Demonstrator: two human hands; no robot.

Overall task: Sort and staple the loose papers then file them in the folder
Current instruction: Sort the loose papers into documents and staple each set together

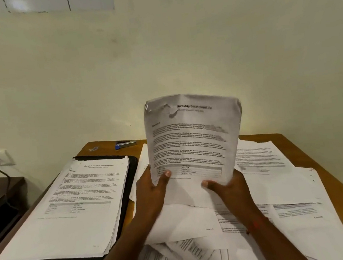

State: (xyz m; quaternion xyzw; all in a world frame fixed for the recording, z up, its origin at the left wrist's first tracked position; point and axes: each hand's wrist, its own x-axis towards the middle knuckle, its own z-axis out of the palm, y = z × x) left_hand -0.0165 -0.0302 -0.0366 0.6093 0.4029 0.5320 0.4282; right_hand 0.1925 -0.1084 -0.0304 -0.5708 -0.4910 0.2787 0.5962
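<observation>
We are gripping a sheaf of printed white sheets (193, 140) by its lower edge, our left hand (151, 192) and right hand (229, 189) a little apart, thumbs pressing on the front. We are holding it upright over loose printed white papers (282, 190) lying spread across the brown wooden table (294, 138). To our left, a neat white paper stack (78, 203) is lying on the open black folder (133, 170). A blue and silver stapler (125, 144) is sitting near the table's far edge.

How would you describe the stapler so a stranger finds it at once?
Look at the wooden table, along its far edge by the wall. Just beyond the black folder lies the stapler. It is small, blue and silver, unlike the white sheets around.
</observation>
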